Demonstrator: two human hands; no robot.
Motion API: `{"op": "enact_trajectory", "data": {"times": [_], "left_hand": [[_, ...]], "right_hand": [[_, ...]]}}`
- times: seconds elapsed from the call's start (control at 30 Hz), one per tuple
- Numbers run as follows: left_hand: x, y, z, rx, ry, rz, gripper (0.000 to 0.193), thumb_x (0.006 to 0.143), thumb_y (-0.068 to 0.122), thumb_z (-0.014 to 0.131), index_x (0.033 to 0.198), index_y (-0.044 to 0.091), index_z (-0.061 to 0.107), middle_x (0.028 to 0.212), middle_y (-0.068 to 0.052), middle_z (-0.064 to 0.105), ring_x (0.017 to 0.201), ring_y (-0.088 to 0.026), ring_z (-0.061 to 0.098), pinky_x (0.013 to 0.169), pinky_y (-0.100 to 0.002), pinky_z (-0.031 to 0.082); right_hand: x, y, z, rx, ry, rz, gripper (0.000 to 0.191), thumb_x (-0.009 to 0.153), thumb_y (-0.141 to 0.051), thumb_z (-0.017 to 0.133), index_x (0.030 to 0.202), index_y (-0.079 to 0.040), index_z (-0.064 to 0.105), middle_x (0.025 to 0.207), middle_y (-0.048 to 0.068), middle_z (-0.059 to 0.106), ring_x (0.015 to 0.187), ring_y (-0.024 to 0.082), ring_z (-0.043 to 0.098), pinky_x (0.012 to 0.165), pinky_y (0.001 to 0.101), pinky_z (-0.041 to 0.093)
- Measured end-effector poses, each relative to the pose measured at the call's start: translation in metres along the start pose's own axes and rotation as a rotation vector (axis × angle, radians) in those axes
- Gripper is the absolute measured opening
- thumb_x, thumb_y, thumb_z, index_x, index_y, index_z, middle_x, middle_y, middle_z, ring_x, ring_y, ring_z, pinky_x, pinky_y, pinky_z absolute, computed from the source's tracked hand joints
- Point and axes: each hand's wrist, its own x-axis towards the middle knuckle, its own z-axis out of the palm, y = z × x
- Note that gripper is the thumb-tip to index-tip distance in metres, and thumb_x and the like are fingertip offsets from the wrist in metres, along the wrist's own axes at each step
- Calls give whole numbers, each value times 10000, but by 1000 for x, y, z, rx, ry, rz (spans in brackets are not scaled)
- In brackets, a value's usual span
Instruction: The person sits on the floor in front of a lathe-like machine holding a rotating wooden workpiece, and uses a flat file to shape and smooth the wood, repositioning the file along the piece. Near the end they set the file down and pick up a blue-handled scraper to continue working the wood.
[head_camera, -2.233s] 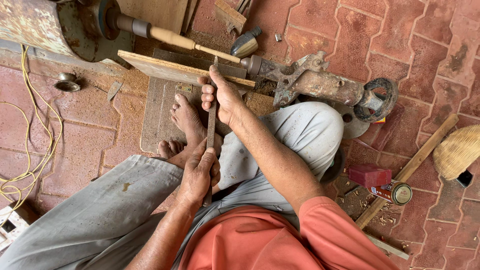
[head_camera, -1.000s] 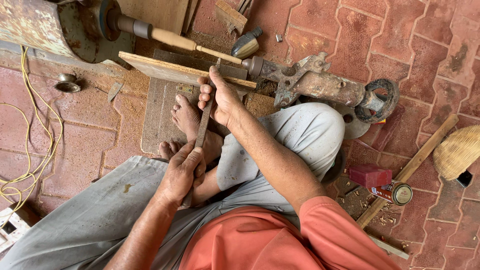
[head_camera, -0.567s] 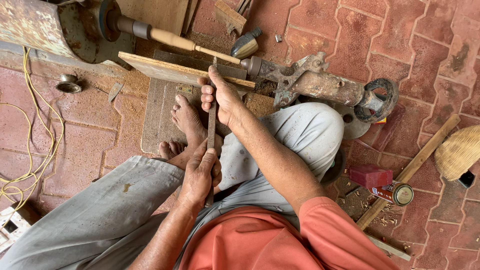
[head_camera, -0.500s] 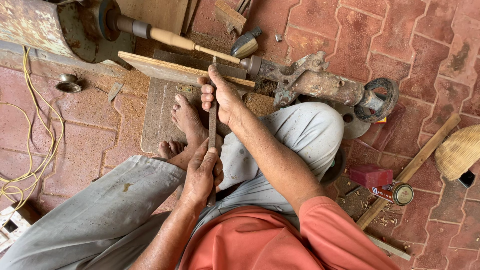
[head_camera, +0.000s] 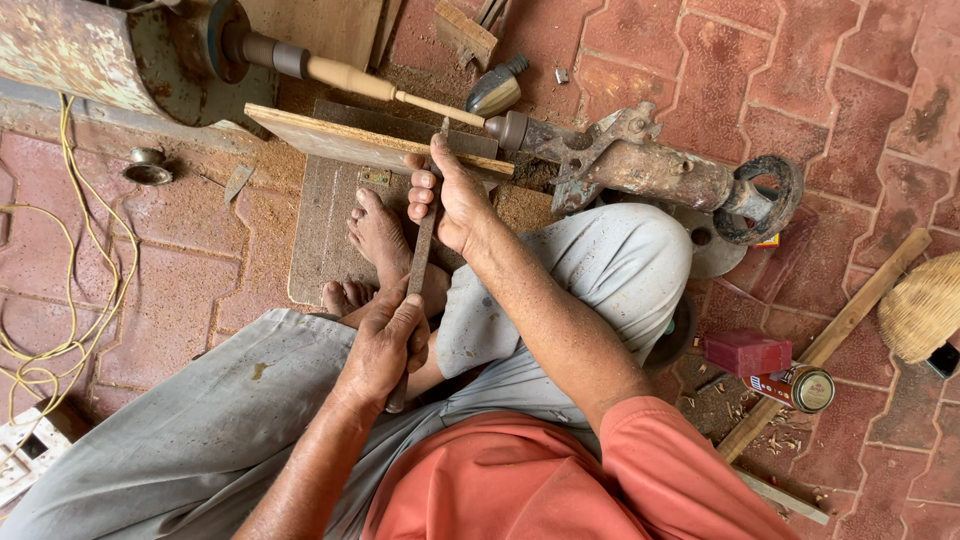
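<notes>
Both hands grip one long chisel (head_camera: 418, 262), running near-vertical: left hand (head_camera: 385, 345) wrapped around its handle end, right hand (head_camera: 448, 195) pinching the blade near the wooden spindle (head_camera: 385, 88). Its tip is hard to make out against the plank (head_camera: 340, 140).

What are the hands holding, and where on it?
A long chisel: left hand grips its near handle end, right hand pinches the shaft near the tip.
</notes>
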Motion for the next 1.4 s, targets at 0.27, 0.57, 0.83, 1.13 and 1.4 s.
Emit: {"op": "enact_trajectory", "data": {"times": [0.27, 0.57, 0.83, 1.13, 1.4], "left_hand": [[9, 4, -38, 38, -83, -42, 279, 1063, 241, 482, 1184, 1, 555, 651, -20, 451, 452, -118, 401, 405, -248, 343], [11, -4, -40, 51, -108, -9, 329, 1100, 260, 476, 1106, -68, 500, 685, -41, 474, 467, -142, 428, 416, -254, 361], [2, 0, -7, -44, -14, -45, 398, 1050, 248, 451, 1382, 41, 523, 652, -12, 455, 484, -100, 412, 398, -231, 333], [0, -6, 14, -139, -25, -23, 466, 1062, 229, 447, 1473, 12, 480, 601, 25, 396, 445, -76, 332, 390, -216, 277], [6, -3, -9, 7, 12, -28, 410, 1043, 239, 468, 1413, 65, 504, 615, -12, 444, 433, -111, 391, 387, -244, 322]], "right_hand": [[1, 3, 6, 50, 41, -8, 516, 1005, -555, 578, 1031, -42, 638, 694, -54, 452, 640, 99, 470, 599, 294, 458], [2, 4, 6, 0, 56, -24, 521, 1007, -559, 573, 1011, -43, 641, 689, -53, 453, 633, 102, 470, 597, 305, 462], [0, 2, 2, -50, 47, -22, 504, 1011, -558, 567, 1010, -61, 650, 684, -73, 425, 615, 79, 447, 561, 270, 430], [0, -1, -2, -67, 30, -7, 501, 1001, -569, 585, 1001, -72, 652, 679, -88, 413, 606, 63, 435, 545, 253, 415], [0, 2, 0, -45, 32, -20, 513, 993, -571, 587, 996, -62, 652, 682, -75, 433, 624, 84, 460, 572, 283, 440]]}}
